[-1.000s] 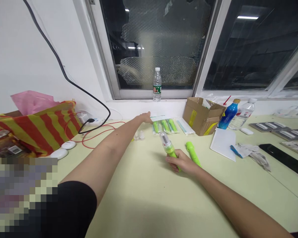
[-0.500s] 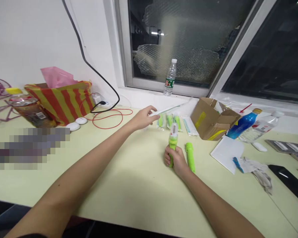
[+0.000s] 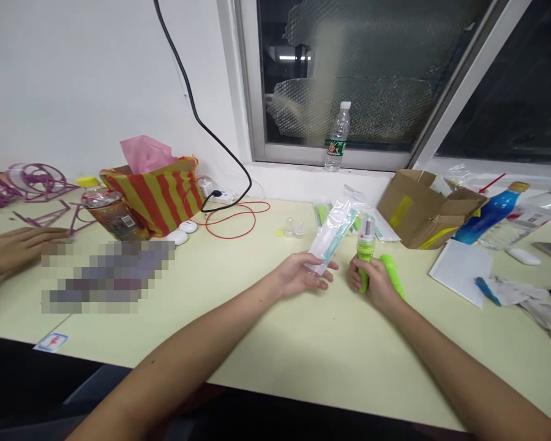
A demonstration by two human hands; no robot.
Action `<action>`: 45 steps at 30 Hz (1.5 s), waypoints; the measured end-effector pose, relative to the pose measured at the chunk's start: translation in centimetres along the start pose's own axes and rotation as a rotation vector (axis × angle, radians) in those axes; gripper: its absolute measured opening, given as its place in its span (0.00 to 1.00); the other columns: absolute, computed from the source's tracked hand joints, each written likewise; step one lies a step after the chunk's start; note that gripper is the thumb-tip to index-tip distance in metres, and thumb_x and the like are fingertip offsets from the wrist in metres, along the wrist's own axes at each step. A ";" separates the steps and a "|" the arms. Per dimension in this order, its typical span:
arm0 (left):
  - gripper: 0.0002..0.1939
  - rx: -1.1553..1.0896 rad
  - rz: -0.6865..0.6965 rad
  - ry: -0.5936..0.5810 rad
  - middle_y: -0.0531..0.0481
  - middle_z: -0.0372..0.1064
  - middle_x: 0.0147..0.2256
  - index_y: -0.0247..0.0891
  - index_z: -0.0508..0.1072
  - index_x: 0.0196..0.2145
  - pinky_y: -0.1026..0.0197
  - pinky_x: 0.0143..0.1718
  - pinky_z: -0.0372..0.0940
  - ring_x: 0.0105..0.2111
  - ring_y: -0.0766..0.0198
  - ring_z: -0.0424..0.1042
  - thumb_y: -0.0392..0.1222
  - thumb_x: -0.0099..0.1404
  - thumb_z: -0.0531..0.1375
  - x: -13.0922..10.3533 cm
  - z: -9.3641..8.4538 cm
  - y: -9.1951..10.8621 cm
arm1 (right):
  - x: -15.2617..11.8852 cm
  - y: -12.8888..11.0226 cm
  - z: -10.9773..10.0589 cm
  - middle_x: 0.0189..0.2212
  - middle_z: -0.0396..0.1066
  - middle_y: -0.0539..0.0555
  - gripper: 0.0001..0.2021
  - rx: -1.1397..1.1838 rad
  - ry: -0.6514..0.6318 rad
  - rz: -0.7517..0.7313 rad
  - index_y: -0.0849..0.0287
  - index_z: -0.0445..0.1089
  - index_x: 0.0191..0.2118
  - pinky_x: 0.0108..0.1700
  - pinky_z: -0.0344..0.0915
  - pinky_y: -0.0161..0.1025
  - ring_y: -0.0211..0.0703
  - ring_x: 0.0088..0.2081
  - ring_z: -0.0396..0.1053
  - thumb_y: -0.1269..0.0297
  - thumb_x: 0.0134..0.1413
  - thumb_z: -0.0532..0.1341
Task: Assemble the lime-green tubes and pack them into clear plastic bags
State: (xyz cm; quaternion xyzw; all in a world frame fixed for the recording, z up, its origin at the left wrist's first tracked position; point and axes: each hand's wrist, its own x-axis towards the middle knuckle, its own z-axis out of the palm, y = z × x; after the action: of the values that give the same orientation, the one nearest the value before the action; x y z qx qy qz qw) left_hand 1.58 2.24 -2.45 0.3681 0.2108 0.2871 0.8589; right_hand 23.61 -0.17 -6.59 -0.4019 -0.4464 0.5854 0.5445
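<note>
My left hand (image 3: 298,277) pinches the lower end of a clear plastic packet (image 3: 336,233) with a white and teal strip; its other fingers are apart. The packet tilts up over the table. My right hand (image 3: 375,280) is wrapped round an upright bright green tube (image 3: 365,250) with a clear and silvery tip, like a small flashlight. Just right of that hand a second green tube (image 3: 390,272) lies on the table, partly hidden. Behind the held packet are several small packets with green items (image 3: 321,213). Small clear caps (image 3: 290,226) and a yellow ring (image 3: 279,233) stand left of them.
Behind stand a cardboard box (image 3: 406,211) and a water bottle (image 3: 337,138) on the sill. Blue (image 3: 493,214) and clear bottles lie at right. A striped tissue box (image 3: 160,196), tea bottle (image 3: 112,211) and red cable (image 3: 229,236) are left. Another person's hand (image 3: 22,248) rests far left.
My left hand has drawn the packet back from the rear of the table, close to my right hand. The view has shifted left, and another person's hand now shows at far left.
</note>
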 end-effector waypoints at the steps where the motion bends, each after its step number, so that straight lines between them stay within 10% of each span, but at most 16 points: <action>1: 0.15 -0.016 0.006 -0.005 0.37 0.72 0.44 0.32 0.72 0.43 0.55 0.37 0.66 0.34 0.59 0.73 0.37 0.58 0.58 0.1 0.1 -0.5 | 0.1 -0.1 -0.1 0.17 0.55 0.46 0.12 0.003 -0.006 0.011 0.56 0.62 0.26 0.19 0.50 0.36 0.36 0.17 0.55 0.57 0.54 0.63; 9: 0.19 -0.027 0.023 0.032 0.42 0.73 0.38 0.34 0.70 0.42 0.58 0.29 0.66 0.27 0.62 0.73 0.54 0.67 0.54 1.5 0.9 -2.2 | -0.6 -1.1 -0.3 0.18 0.58 0.48 0.15 0.014 -0.049 -0.008 0.57 0.69 0.32 0.23 0.57 0.39 0.39 0.19 0.59 0.50 0.58 0.58; 20: 0.27 0.037 -0.006 0.051 0.34 0.75 0.37 0.27 0.70 0.44 0.47 0.41 0.70 0.33 0.51 0.77 0.56 0.70 0.47 1.8 0.5 -3.2 | -1.4 -3.9 -0.9 0.45 0.72 0.58 0.18 -0.372 0.009 -0.448 0.55 0.74 0.49 0.52 0.64 0.53 0.55 0.51 0.68 0.56 0.54 0.64; 27: 0.31 0.019 0.086 0.118 0.35 0.74 0.34 0.27 0.70 0.44 0.45 0.44 0.69 0.32 0.50 0.77 0.61 0.69 0.46 2.4 0.6 -3.5 | -3.3 -5.3 0.5 0.46 0.68 0.56 0.15 -0.596 0.048 -0.595 0.53 0.73 0.48 0.46 0.67 0.47 0.50 0.45 0.69 0.56 0.55 0.65; 33: 0.24 -0.011 0.338 0.212 0.38 0.75 0.35 0.31 0.68 0.45 0.47 0.43 0.69 0.34 0.52 0.76 0.58 0.68 0.52 2.4 1.1 -3.1 | -4.2 -4.9 1.8 0.37 0.66 0.53 0.12 -0.576 -0.203 -0.552 0.55 0.70 0.42 0.31 0.69 0.41 0.37 0.26 0.67 0.57 0.54 0.66; 45: 0.23 -0.148 0.338 0.425 0.42 0.72 0.33 0.34 0.66 0.42 0.54 0.40 0.68 0.33 0.55 0.76 0.59 0.63 0.58 2.2 2.3 -2.5 | -3.9 -4.8 1.8 0.40 0.66 0.56 0.09 -0.672 -0.345 -0.680 0.53 0.70 0.44 0.48 0.68 0.50 0.50 0.45 0.69 0.62 0.56 0.64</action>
State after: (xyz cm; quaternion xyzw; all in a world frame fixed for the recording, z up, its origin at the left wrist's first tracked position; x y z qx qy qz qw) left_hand 5.37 1.03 -3.17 0.2661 0.3003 0.5113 0.7600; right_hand 23.51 -4.13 -1.52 -0.2843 -0.7991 0.2568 0.4632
